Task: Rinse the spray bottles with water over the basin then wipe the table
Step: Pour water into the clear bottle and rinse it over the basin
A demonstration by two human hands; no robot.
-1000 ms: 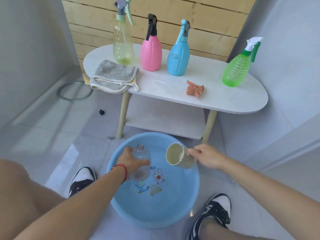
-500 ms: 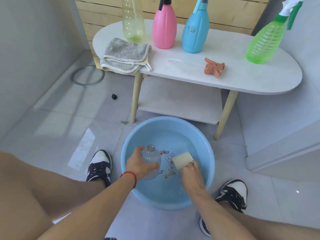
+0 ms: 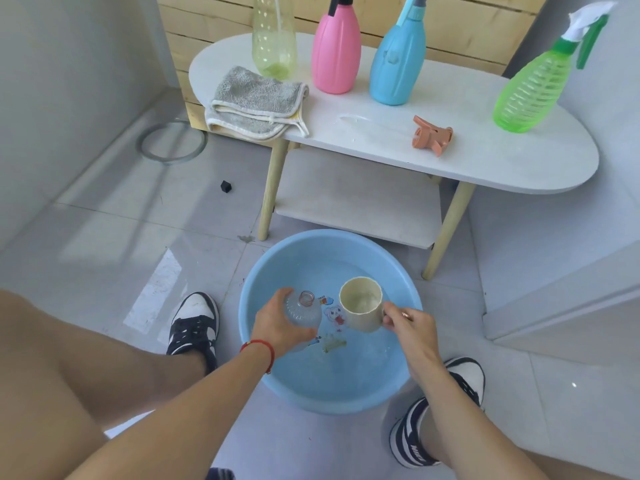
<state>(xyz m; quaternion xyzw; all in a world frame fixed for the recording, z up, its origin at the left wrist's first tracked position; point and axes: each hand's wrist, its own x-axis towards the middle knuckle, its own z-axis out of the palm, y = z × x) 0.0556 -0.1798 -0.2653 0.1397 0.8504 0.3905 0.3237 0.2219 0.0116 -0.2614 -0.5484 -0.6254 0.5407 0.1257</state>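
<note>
Your way from the basin (image 3: 401, 382) up to the table (image 3: 519, 168) stood open. On the tabletop, a folded cloth (image 3: 256, 102), four bottles and a loose sprayer head (image 3: 431, 135) blocked passage.

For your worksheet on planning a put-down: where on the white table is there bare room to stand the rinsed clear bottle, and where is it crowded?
Bare patches on the white table: the front strip between the grey cloth and the orange spray head, and the rounded right end in front of the green bottle. Crowded: the back edge, where the yellowish bottle, pink bottle and blue bottle stand close together.
</note>
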